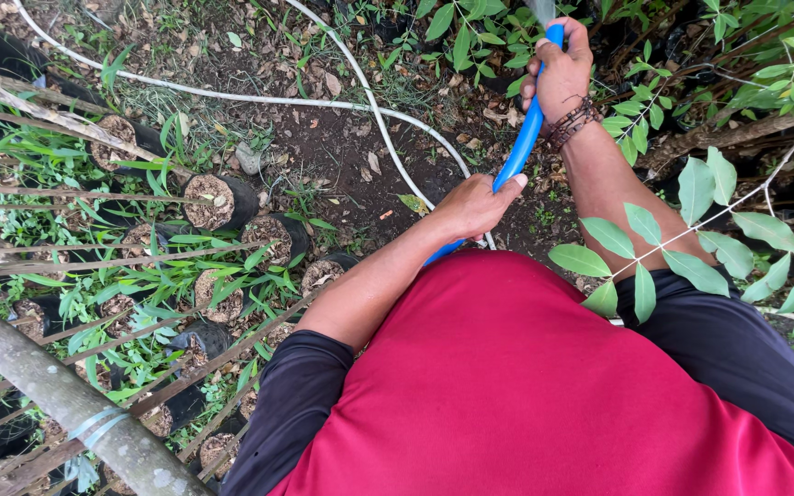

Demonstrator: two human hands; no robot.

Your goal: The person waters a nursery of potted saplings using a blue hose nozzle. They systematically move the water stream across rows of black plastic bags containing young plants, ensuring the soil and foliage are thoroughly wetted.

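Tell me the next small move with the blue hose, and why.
Probably swing the nozzle end left: the right hand aims the blue hose at leafy shrubs, the left hand steadies it, and the black seedling bags sit off to the left.

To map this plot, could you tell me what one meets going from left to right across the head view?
Bamboo pole → seedling bags → white hose → left hand → blue hose → right hand → leafy branch.
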